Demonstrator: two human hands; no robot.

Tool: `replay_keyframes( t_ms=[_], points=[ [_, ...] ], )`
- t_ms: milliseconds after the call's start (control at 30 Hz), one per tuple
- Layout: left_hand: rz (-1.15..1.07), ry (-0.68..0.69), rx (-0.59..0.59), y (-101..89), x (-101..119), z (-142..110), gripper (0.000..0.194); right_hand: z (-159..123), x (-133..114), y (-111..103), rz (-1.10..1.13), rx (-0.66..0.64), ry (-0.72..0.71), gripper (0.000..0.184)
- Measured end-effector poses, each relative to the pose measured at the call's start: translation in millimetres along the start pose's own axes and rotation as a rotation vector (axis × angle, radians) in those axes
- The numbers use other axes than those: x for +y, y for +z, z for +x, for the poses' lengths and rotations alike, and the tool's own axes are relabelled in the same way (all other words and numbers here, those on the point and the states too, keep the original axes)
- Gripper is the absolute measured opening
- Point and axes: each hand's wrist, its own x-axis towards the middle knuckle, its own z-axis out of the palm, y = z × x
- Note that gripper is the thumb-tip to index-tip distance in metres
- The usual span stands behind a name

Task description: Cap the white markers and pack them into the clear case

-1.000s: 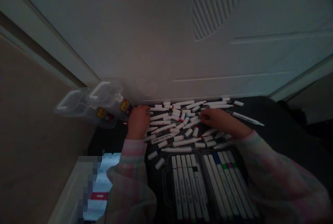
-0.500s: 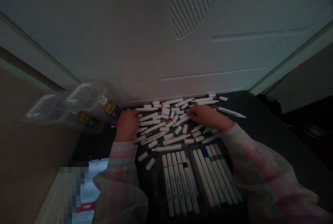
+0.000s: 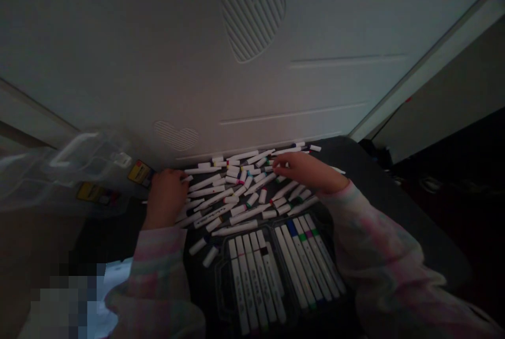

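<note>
Many loose white markers and separate caps with coloured bands lie scattered on a dark surface. My left hand is at the pile's left edge, its fingers closed on a white marker; only a short white end shows past the fingertips. Over the right part of the pile, my right hand hovers with bent fingers slightly apart and nothing visible between them. In front of the pile sits a dark marker case, where capped markers stand in two rows.
Clear plastic lids with yellow labels lean at the left. Behind the markers rises a pale panel with embossed hearts. The dark tabletop extends to the right.
The view has shifted, so the scene sits further left. My left hand now shows a white end at its fingertips. My right hand's fingers have lifted and parted a little.
</note>
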Motion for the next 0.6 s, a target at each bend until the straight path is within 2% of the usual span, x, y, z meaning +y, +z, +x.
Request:
replay_keyframes(
  t_ms=[233,467,600],
  points=[
    [-0.049,-0.035,-0.017,-4.4,3,-2,0.032,-32,21,-36,0.137,0.174,0.168,0.024],
    [-0.099,-0.049,-0.029,-8.5,6,-3,0.031,-50,30,-48,0.138,0.147,0.257,0.026],
    [-0.146,-0.048,-0.033,-15.5,8,-6,0.032,-50,31,-48,0.132,0.148,0.217,0.026]
  ],
)
